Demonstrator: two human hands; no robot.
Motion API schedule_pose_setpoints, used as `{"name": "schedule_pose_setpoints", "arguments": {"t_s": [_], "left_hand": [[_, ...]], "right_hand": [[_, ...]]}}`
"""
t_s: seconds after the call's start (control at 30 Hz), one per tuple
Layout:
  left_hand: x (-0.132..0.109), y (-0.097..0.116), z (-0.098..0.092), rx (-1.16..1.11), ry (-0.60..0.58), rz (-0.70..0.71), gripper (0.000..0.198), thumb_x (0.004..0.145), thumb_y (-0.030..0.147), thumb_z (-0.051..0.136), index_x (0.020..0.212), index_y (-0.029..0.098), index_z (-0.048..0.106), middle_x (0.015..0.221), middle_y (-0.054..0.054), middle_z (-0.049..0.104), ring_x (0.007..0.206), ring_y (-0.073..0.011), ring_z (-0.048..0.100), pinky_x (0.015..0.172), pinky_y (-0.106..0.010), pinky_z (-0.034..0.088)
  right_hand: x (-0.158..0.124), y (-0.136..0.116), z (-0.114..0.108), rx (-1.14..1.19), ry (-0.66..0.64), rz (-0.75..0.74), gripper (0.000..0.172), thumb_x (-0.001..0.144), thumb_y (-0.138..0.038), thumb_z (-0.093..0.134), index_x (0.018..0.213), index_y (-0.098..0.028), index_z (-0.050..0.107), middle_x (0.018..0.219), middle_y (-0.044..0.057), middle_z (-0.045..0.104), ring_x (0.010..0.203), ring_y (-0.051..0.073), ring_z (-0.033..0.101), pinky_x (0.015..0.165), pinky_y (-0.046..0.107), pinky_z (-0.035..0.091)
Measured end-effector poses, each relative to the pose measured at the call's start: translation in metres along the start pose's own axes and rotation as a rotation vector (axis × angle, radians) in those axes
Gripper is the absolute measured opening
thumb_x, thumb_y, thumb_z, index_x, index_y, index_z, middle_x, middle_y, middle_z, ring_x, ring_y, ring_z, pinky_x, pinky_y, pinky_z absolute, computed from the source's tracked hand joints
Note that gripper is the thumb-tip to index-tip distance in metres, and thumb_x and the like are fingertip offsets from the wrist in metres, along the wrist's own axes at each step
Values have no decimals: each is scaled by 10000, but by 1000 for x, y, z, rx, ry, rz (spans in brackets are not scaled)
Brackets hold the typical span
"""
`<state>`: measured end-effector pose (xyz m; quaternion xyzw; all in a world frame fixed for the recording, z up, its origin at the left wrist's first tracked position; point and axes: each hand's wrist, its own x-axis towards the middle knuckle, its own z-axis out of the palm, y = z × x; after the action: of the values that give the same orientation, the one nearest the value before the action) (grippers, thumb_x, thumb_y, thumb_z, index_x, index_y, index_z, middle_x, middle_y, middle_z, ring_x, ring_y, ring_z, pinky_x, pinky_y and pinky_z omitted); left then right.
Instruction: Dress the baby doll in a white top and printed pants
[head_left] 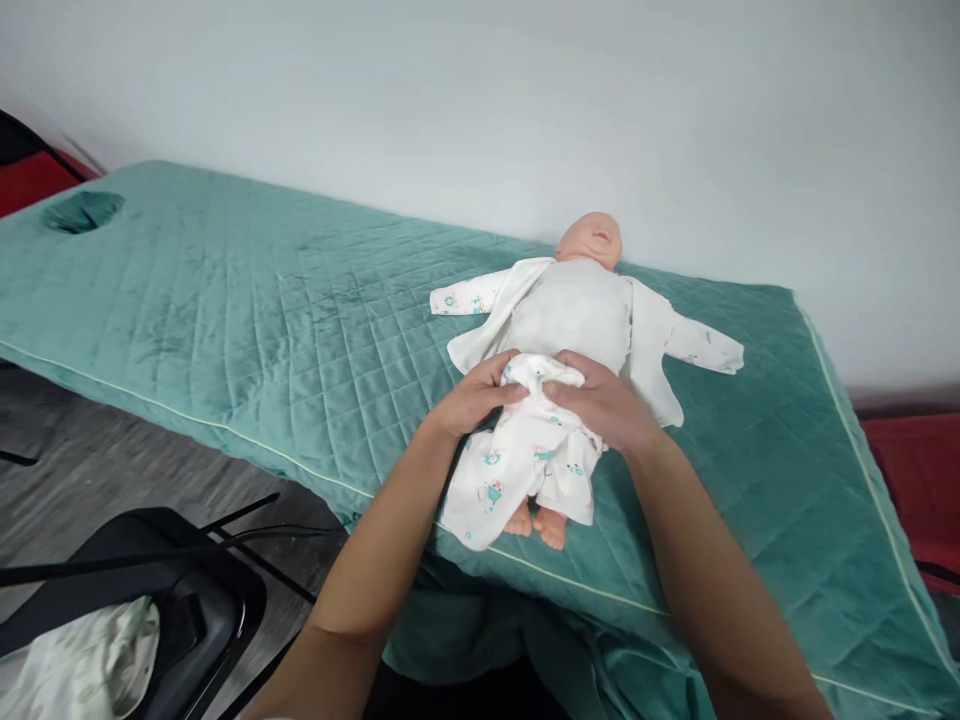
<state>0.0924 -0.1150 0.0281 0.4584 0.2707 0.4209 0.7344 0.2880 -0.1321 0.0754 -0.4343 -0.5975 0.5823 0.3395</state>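
A baby doll (574,310) lies on its back on the green quilted bed, its head towards the wall. An open white printed jacket (656,340) is on its arms, both sleeves spread sideways. White printed baby trousers (525,440) lie over the doll's legs, and its bare feet (551,527) show below the hems. My left hand (484,390) pinches the waistband's left side between thumb and fingers. On the other side of the waistband, my right hand (600,400) grips the cloth the same way. The fingertips of both hands are partly hidden by the fabric.
The green quilted bed (300,320) runs along a white wall (480,110) and has a face hole (82,212) at its far left. A black chair (217,610) at lower left bears a folded patterned cloth (94,655). Something red (915,490) stands at the right.
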Motion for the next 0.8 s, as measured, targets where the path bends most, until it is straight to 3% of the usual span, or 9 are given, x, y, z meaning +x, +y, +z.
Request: {"name": "schedule_pose_setpoints", "arguments": {"t_s": [0.13,0.23,0.3,0.4,0.53,0.67,0.8], "left_hand": [[1,-2,5,-62,102,62,467,611,419,909,843,163,595,717,34,591,618,-93,523,599,-202,427],[0,-1,6,-51,96,63,451,637,435,896,827,163,590,701,35,585,604,-87,509,589,-197,417],[-1,-1,5,-23,76,55,446,661,466,877,842,159,608,711,29,586,610,-89,508,582,-196,408],[-2,1,2,57,8,30,517,629,500,888,934,147,665,779,10,616,662,-102,529,597,-199,409],[-3,4,1,172,-148,-72,588,528,371,952,1009,145,702,849,-10,671,720,-140,571,646,-228,445],[-2,0,-2,103,-131,-95,458,612,384,905,950,139,718,831,-29,698,700,-154,603,651,-247,469],[-3,-5,-3,-24,-33,-31,515,627,394,893,1049,162,709,907,-45,719,726,-158,635,661,-247,492]], "right_hand": [[1,-9,0,-255,-184,-97,460,746,-440,824,1116,-205,684,1096,25,713,990,218,644,854,340,512],[-2,-9,-1,-305,-260,-31,395,760,-426,811,1078,-208,727,1019,23,745,940,231,668,814,359,526],[-5,-3,-1,-206,-223,0,346,782,-430,786,1042,-205,743,980,23,752,898,224,678,797,363,536],[-7,7,0,111,-25,10,340,775,-402,781,1044,-199,737,1005,28,757,896,215,693,824,364,550],[-6,10,4,341,198,57,292,714,-372,805,921,-192,704,854,23,746,788,217,695,737,348,556],[-6,8,8,354,205,28,306,737,-398,818,954,-218,701,875,7,741,800,201,691,738,328,557],[-7,11,3,366,61,-1,420,774,-472,802,1091,-208,718,977,44,752,912,225,703,800,351,575]]}}
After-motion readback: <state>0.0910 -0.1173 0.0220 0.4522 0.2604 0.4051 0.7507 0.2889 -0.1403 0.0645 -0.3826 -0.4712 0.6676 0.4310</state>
